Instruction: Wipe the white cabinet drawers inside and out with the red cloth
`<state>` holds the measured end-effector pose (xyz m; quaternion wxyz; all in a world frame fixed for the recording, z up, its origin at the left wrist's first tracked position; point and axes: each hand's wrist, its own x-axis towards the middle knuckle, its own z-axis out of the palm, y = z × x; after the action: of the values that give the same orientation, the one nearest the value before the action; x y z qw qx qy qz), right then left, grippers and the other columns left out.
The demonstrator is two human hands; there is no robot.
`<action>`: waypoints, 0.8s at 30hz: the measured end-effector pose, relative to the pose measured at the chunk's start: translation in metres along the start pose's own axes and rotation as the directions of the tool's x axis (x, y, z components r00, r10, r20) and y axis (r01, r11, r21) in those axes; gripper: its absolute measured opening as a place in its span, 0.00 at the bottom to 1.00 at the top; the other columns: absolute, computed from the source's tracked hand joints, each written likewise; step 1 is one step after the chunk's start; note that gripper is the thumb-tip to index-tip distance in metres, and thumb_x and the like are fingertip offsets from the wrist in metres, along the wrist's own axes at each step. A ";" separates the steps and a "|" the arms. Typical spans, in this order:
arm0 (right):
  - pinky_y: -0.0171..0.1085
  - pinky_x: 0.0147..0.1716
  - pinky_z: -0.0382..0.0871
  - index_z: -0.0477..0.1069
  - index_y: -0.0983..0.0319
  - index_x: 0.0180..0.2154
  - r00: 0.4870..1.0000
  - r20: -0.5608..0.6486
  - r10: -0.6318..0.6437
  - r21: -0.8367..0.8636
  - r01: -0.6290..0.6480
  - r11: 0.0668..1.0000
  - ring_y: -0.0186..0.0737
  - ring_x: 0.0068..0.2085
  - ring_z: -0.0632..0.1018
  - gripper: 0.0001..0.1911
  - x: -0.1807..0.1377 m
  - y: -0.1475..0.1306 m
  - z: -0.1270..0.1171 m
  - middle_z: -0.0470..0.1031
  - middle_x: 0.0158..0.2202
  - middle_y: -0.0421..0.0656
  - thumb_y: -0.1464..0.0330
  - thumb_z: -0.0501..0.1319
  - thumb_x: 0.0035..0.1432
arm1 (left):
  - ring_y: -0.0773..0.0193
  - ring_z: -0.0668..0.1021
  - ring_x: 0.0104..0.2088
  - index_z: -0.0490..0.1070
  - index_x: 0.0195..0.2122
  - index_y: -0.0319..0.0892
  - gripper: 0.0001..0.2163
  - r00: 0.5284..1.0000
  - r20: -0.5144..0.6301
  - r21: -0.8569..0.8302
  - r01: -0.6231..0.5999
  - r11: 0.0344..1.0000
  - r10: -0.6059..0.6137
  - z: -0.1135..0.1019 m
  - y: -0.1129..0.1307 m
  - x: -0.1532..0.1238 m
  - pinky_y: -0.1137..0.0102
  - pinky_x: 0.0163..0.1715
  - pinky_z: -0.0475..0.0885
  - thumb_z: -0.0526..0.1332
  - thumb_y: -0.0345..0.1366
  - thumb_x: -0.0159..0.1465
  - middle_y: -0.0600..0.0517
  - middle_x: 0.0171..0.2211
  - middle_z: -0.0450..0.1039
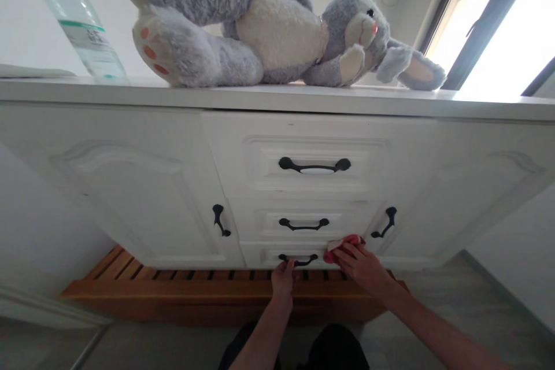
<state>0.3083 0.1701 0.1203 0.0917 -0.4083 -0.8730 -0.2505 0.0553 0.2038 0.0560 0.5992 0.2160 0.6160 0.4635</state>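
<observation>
My left hand (pixel 282 282) is at the dark handle (pixel 306 262) of the bottom drawer, its fingers closed on the handle's left end. My right hand (pixel 361 266) presses a crumpled red cloth (pixel 344 243) with a pale patch against the drawer fronts, right of that handle. The white cabinet (pixel 321 199) has three drawers in its middle, which look closed. Above the bottom drawer are the middle drawer's handle (pixel 304 224) and the top drawer's larger handle (pixel 314 166).
A grey plush rabbit (pixel 281 29) lies on the cabinet top, with a clear bottle (pixel 82 23) to its left. Doors with dark handles flank the drawers. Below, a slatted wooden bench (pixel 217 298) stands in front of my knees. A window (pixel 498 29) is at upper right.
</observation>
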 end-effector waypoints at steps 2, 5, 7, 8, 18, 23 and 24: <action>0.49 0.48 0.69 0.75 0.62 0.51 1.000 0.009 0.010 -0.023 -0.009 1.000 0.50 0.53 0.72 0.19 -0.019 0.005 0.009 0.77 0.53 0.46 0.78 0.59 0.60 | 0.69 0.70 0.16 0.71 0.27 0.42 0.14 1.000 0.004 -0.024 0.001 1.000 -0.001 0.000 0.000 -0.001 0.75 0.15 0.56 0.67 0.48 0.52 0.59 0.15 0.64; 0.51 0.51 0.67 0.75 0.61 0.50 0.998 0.021 0.052 -0.010 -0.052 0.999 0.49 0.52 0.72 0.20 -0.041 0.003 0.032 0.78 0.49 0.45 0.79 0.57 0.58 | 0.69 0.71 0.17 0.71 0.28 0.41 0.14 1.000 0.005 -0.046 -0.001 0.999 0.001 0.000 0.000 -0.002 0.76 0.15 0.56 0.68 0.46 0.51 0.59 0.16 0.65; 0.52 0.53 0.65 0.76 0.59 0.48 0.996 0.034 0.079 0.011 -0.080 0.997 0.48 0.52 0.73 0.20 -0.049 -0.004 0.052 0.78 0.48 0.45 0.80 0.57 0.57 | 0.70 0.70 0.16 0.72 0.28 0.40 0.13 1.000 0.004 -0.051 0.000 0.999 0.000 0.000 0.000 -0.001 0.76 0.15 0.56 0.67 0.45 0.52 0.59 0.17 0.66; 0.51 0.53 0.65 0.77 0.59 0.47 0.996 0.040 0.084 0.020 -0.085 0.996 0.48 0.51 0.73 0.19 -0.051 -0.008 0.061 0.78 0.47 0.45 0.79 0.57 0.57 | 0.70 0.70 0.16 0.72 0.29 0.40 0.13 1.000 0.003 -0.052 0.000 0.999 0.000 0.000 0.000 -0.001 0.76 0.14 0.56 0.67 0.45 0.52 0.59 0.17 0.66; 0.48 0.53 0.67 0.77 0.61 0.48 0.974 0.203 0.102 0.079 -0.120 0.990 0.49 0.53 0.73 0.17 -0.024 -0.071 0.126 0.79 0.48 0.47 0.76 0.62 0.57 | 0.71 0.69 0.15 0.72 0.26 0.40 0.17 1.000 -0.002 -0.047 -0.014 0.999 0.013 -0.001 -0.002 0.002 0.77 0.13 0.56 0.70 0.49 0.47 0.59 0.15 0.65; 0.49 0.53 0.67 0.77 0.65 0.49 0.943 0.322 0.081 0.186 -0.147 0.971 0.51 0.53 0.73 0.15 0.017 -0.106 0.129 0.78 0.50 0.51 0.74 0.61 0.60 | 0.71 0.68 0.14 0.70 0.23 0.42 0.16 1.000 0.012 -0.055 -0.028 0.998 0.029 0.000 -0.004 0.004 0.76 0.13 0.57 0.70 0.49 0.48 0.59 0.13 0.66; 0.49 0.53 0.68 0.77 0.65 0.48 0.940 0.329 0.091 0.223 -0.171 0.960 0.51 0.52 0.74 0.14 0.029 -0.115 0.128 0.78 0.50 0.52 0.73 0.61 0.61 | 0.72 0.67 0.13 0.69 0.22 0.42 0.16 0.999 0.014 -0.053 -0.033 0.998 0.034 0.001 -0.004 0.004 0.76 0.13 0.57 0.69 0.48 0.49 0.59 0.12 0.66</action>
<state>0.2081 0.1924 -0.0208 0.0179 -0.4859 -0.8715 -0.0642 0.0565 0.2054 0.0505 0.6016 0.2138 0.5952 0.4879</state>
